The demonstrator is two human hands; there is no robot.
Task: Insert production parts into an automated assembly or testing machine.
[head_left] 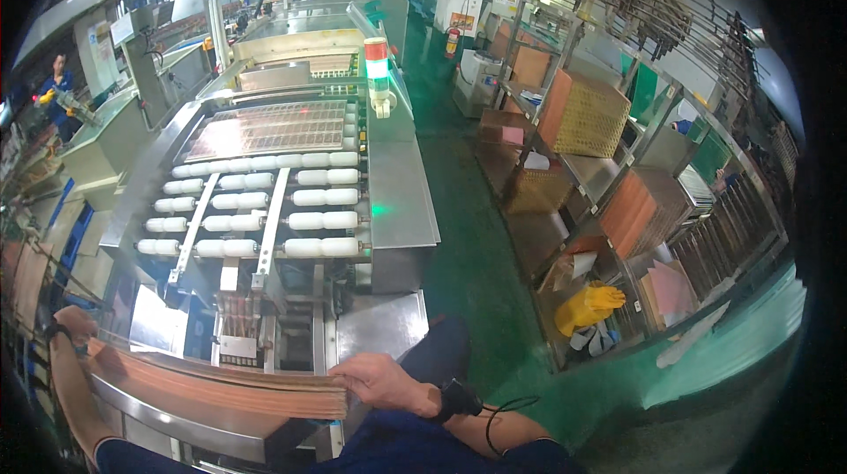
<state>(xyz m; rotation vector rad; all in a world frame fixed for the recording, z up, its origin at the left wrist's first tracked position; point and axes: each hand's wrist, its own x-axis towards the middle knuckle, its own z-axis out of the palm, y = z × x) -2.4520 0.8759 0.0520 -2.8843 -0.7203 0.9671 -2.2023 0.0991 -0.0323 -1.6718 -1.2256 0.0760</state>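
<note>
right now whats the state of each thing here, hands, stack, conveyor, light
left hand: grips the left end of the stack
right hand: grips the right end of the stack
stack of copper sheets: held level between both hands, above the steel ledge
roller conveyor: front rollers bare, one copper panel lying further back
signal tower light: green lit
yellow gloves: lying unused on the shelf

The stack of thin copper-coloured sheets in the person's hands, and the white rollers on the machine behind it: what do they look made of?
The stack of thin copper-coloured sheets looks like copper-clad board or foil: a reddish metallic sheen and fine layered edges. The white rollers look like matt plastic or rubber, smooth and dull; I cannot tell which.
</note>
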